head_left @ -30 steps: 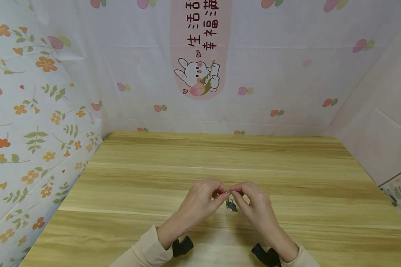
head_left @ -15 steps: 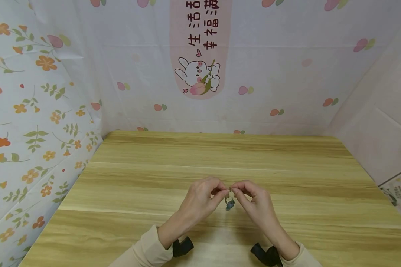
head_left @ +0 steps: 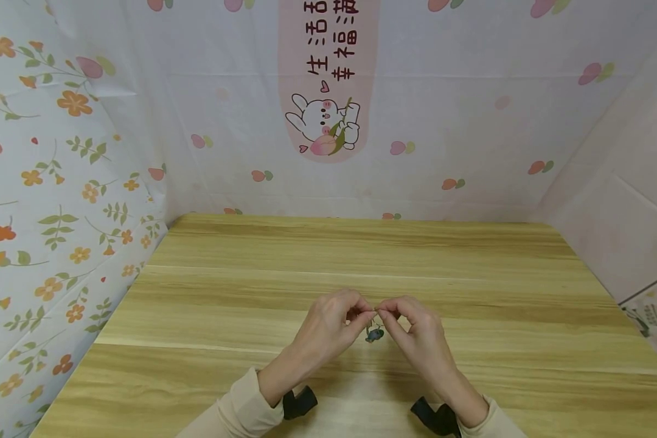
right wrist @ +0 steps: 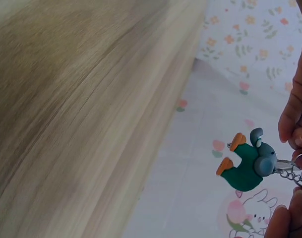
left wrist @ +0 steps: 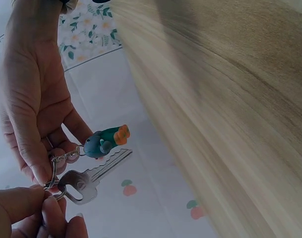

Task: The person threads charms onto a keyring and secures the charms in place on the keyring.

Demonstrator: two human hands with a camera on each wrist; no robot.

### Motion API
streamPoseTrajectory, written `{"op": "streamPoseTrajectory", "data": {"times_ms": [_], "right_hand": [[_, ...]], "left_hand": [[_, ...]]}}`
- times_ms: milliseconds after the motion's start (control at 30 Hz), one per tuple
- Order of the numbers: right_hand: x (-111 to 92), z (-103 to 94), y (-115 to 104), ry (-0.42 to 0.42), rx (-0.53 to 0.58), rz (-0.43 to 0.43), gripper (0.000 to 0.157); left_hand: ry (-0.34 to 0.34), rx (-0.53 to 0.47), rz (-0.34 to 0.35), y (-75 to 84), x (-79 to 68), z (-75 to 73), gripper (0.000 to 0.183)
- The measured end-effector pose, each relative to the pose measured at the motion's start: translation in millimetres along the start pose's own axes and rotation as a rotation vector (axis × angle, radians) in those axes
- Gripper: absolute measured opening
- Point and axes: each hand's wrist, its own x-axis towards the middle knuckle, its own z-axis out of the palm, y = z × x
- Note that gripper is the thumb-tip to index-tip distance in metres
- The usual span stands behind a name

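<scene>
Both hands meet above the table in the head view. The left hand (head_left: 334,319) pinches a small metal ring with its thumb and fingertips; a silver key (left wrist: 81,186) hangs from that ring. Thumb and finger of the right hand (head_left: 418,328) pinch the larger split ring (left wrist: 53,173) of a keychain, right against the left fingertips. From its short chain (left wrist: 69,154) dangles a small cartoon figure (right wrist: 247,166) with a grey head, green body and orange feet. Whether the two rings are linked is hidden by the fingertips.
A wood-grain table (head_left: 328,261) lies beneath the hands. Printed cloth hangs behind it (head_left: 443,109) and at the left side. Black straps or mounts (head_left: 300,403) sit at both wrists, below the beige sleeves.
The dangling figure has swung and turned, ending slightly further left and higher. Both hands have stayed almost in place, fingertips still together at the rings.
</scene>
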Motion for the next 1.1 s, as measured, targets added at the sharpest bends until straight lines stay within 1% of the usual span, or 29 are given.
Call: {"op": "streamPoseTrajectory", "data": {"times_ms": [167,300,367,433,600,667,700,800,933,1100], "right_hand": [[0.0,-2.5,-0.8,-0.028,0.053,0.076,0.018],[-0.1,-4.3,-0.4,-0.050,0.094,0.120,0.011],[0.0,-4.9,-0.3,-0.052,0.105,0.131,0.011],[0.2,-5.1,-0.2,-0.046,0.109,0.117,0.013],[0.6,-3.4,-0.1,0.001,0.023,-0.036,0.025],[0.4,-3.0,0.1,0.011,-0.011,-0.072,0.027],[0.3,-2.7,0.0,0.012,-0.025,-0.077,0.027],[-0.3,-2.5,0.0,0.003,-0.026,-0.044,0.026],[-1.1,-2.9,0.8,-0.006,0.022,0.013,0.024],[-1.5,-4.4,0.2,-0.010,0.057,0.055,0.021]], "left_hand": [[0.041,-0.009,0.038,-0.7,-0.2,1.9,0.005],[0.044,-0.027,0.056,-0.9,-0.4,2.1,0.004],[0.039,-0.033,0.057,-0.8,-0.6,1.7,0.004],[0.024,-0.033,0.045,-0.3,-0.7,0.9,0.003],[-0.037,-0.015,0.001,1.2,0.4,-0.5,0.004],[-0.047,-0.010,-0.013,1.9,0.8,-0.4,0.004],[-0.045,-0.008,-0.017,2.3,0.7,-0.5,0.004],[-0.030,-0.006,-0.018,2.7,0.2,-0.4,0.004],[0.001,-0.005,0.002,2.8,-0.4,-0.2,0.004],[0.028,-0.017,0.026,2.7,-0.8,-0.5,0.004]]}}
